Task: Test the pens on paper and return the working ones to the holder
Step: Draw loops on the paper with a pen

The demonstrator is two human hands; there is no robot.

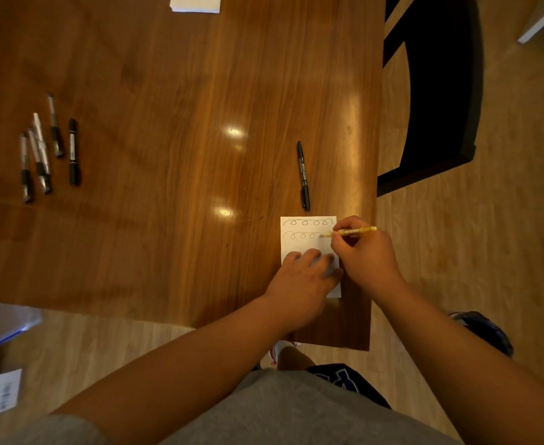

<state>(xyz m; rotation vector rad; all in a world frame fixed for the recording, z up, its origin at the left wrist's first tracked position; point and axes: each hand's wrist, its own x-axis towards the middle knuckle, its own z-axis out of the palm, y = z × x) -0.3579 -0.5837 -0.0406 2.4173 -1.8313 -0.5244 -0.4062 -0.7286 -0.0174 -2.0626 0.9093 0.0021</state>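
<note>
A small white paper sheet (300, 244) lies near the right front corner of the wooden table (174, 130). Two rows of looped scribbles run across its top. My right hand (365, 255) grips a yellow pen (354, 232), its tip on the paper at the end of the second row. My left hand (302, 277) rests flat on the lower part of the sheet, fingers spread. A black marker (303, 176) lies just beyond the paper. Several pens (44, 149) lie in a loose group at the table's left. No holder is in view.
A white paper stack (195, 3) sits at the table's far edge. A dark chair (437, 91) stands to the right of the table. On the floor at the left are a printed sheet (1, 393) and a blue-edged folder (4, 326).
</note>
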